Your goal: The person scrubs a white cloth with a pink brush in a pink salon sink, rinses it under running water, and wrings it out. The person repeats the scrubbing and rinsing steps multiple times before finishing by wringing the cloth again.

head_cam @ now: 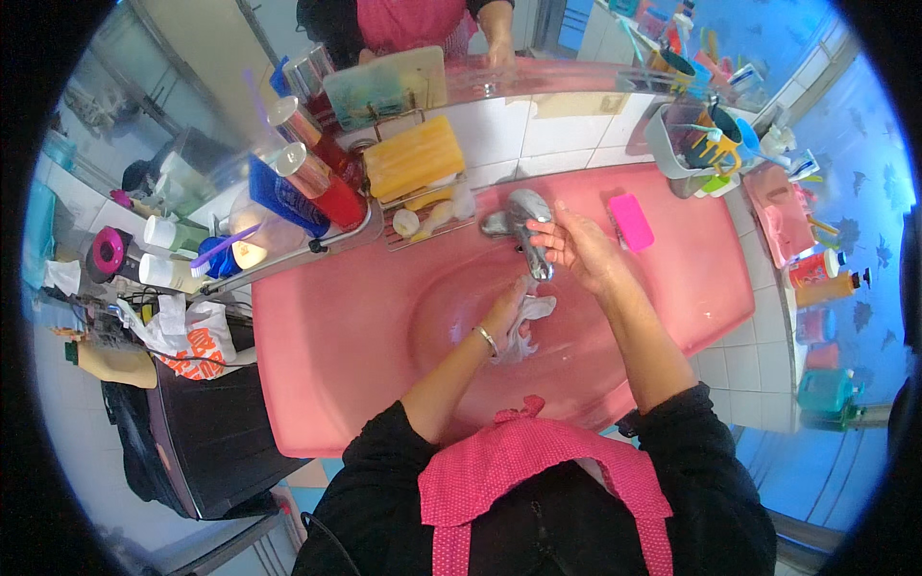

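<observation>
My left hand [506, 308], with a bracelet at its wrist, is in the pink washbasin [324, 338] below the spout of a chrome faucet [531, 248]. A wet, crumpled white cloth [534, 309] is in its grasp and hangs out past the fingers. Beside the faucet, my right hand [582, 248] is raised with thumb and fingers apart, and nothing is in it. Its fingertips overlap the faucet body in the view; whether they touch it I cannot tell.
A pink-backed brush [632, 222] lies on the basin's right ledge. Behind the basin, a wire rack [425, 223] holds soap pieces and a yellow block [415, 158]. Red bottles [328, 191] stand on the left shelf, and a grey toothbrush holder [666, 147] at the back right.
</observation>
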Action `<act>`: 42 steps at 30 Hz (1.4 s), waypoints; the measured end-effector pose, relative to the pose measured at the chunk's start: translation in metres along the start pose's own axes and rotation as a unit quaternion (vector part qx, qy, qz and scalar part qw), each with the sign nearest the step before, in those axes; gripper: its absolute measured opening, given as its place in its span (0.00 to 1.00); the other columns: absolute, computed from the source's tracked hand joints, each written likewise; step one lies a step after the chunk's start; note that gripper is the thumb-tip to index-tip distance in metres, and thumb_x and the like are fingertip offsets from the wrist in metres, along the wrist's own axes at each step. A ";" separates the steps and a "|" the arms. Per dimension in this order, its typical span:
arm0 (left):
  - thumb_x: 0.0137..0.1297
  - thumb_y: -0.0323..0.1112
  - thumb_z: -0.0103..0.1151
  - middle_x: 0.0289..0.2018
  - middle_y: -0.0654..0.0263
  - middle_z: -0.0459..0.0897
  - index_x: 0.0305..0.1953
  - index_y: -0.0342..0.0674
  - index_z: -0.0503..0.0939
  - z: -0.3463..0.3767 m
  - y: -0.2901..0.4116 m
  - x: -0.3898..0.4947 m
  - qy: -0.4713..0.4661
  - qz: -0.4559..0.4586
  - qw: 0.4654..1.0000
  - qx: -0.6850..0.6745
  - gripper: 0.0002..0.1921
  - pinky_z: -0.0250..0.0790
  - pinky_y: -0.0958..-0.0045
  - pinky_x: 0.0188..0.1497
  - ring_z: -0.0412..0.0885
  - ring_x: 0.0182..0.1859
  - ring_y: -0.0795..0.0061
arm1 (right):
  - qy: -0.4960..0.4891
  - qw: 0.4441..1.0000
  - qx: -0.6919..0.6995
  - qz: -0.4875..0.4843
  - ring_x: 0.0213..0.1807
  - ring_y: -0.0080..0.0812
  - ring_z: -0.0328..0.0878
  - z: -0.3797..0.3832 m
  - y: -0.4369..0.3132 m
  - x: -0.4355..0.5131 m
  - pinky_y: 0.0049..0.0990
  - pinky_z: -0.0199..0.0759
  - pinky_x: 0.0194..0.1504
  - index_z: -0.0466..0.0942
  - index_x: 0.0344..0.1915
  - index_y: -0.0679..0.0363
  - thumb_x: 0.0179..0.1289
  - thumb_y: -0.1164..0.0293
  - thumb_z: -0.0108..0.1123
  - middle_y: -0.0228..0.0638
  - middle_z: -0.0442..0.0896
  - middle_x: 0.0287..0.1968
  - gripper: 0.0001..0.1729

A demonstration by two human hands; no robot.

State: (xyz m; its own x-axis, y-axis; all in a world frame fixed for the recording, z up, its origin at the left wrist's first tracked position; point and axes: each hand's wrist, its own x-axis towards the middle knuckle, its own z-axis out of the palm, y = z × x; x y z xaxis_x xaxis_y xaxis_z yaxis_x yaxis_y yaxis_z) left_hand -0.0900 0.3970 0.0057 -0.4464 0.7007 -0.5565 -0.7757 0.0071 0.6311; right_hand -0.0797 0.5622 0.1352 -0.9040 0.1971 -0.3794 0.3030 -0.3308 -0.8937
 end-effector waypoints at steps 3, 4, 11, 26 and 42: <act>0.75 0.52 0.41 0.27 0.66 0.81 0.48 0.46 0.74 -0.003 -0.001 0.004 -0.039 -0.064 0.978 -0.195 0.18 0.62 0.77 0.13 0.69 0.14 0.79 | 0.046 0.990 -0.132 -0.032 0.39 0.25 0.80 -0.019 0.029 -0.007 0.25 0.72 0.37 0.78 0.48 0.62 0.74 0.47 0.45 0.36 0.84 0.43 0.28; 0.74 0.52 0.42 0.27 0.66 0.81 0.47 0.46 0.75 -0.004 -0.003 0.006 -0.046 -0.053 0.978 -0.195 0.18 0.63 0.76 0.13 0.70 0.15 0.78 | 0.132 0.963 -0.233 -0.039 0.38 0.26 0.80 -0.027 0.046 -0.014 0.26 0.72 0.39 0.78 0.51 0.63 0.74 0.45 0.45 0.39 0.84 0.42 0.31; 0.73 0.52 0.48 0.26 0.67 0.80 0.48 0.47 0.75 -0.005 -0.020 0.008 0.003 -0.061 0.998 0.013 0.17 0.69 0.71 0.16 0.75 0.17 0.77 | 0.063 0.958 -0.278 -0.018 0.33 0.29 0.79 -0.053 0.179 0.014 0.30 0.71 0.33 0.79 0.48 0.65 0.69 0.54 0.55 0.38 0.84 0.37 0.24; 0.70 0.48 0.54 0.37 0.65 0.82 0.56 0.42 0.74 -0.062 -0.055 0.030 0.060 -0.069 0.981 -0.171 0.21 0.76 0.67 0.32 0.80 0.34 0.71 | 0.131 0.900 -0.408 -0.075 0.25 0.40 0.79 -0.014 0.173 -0.009 0.37 0.69 0.25 0.82 0.33 0.62 0.67 0.52 0.56 0.43 0.81 0.23 0.23; 0.75 0.46 0.42 0.28 0.65 0.80 0.32 0.40 0.77 -0.023 -0.069 0.056 0.196 0.023 0.980 -0.027 0.19 0.67 0.62 0.32 0.76 0.30 0.72 | 0.220 0.872 -0.425 -0.100 0.27 0.57 0.82 0.014 0.167 0.003 0.51 0.74 0.28 0.80 0.24 0.64 0.68 0.59 0.50 0.58 0.81 0.26 0.23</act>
State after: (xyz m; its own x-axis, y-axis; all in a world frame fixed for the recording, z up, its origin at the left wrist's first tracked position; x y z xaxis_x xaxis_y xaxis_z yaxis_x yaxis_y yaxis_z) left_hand -0.0716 0.4196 -0.0817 -0.6107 0.3723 -0.6988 -0.7681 -0.0639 0.6372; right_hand -0.0363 0.4951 -0.0120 -0.8175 0.5698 -0.0834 0.4361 0.5178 -0.7360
